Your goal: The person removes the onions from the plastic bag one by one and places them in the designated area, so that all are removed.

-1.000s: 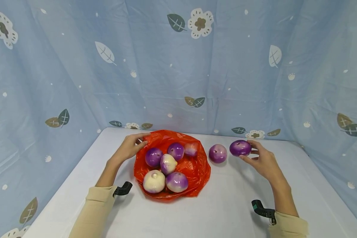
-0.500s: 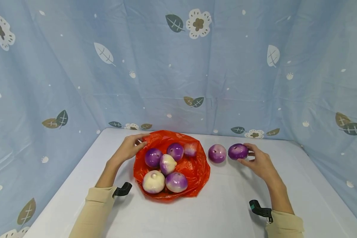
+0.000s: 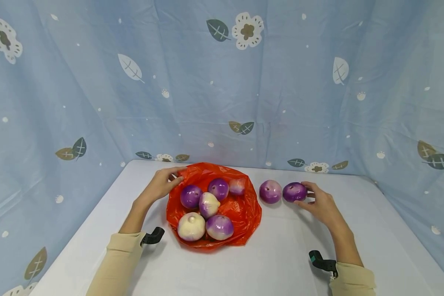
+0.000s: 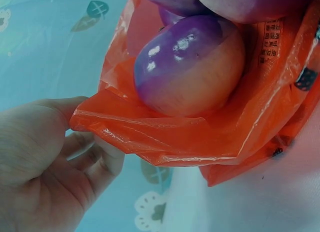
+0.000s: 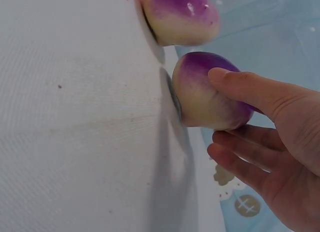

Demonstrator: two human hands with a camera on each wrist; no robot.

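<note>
My right hand grips a glossy purple-and-white turnip between thumb and fingers, low over the white table at the right. In the right wrist view the thumb lies across the purple side of that turnip, and its cream end is at the tabletop. Just left of it sits a second, paler turnip. My left hand pinches the rim of a red plastic bag, spread open with several turnips inside. From the left wrist, one turnip shows close to the pinched edge of the bag.
A white cloth-covered table carries everything. Blue curtain with leaves and flowers hangs behind and at both sides. Black camera mounts are strapped at both wrists.
My right hand has brought its turnip down and a little to the left, close beside the paler one. The left hand stays on the bag's rim.
</note>
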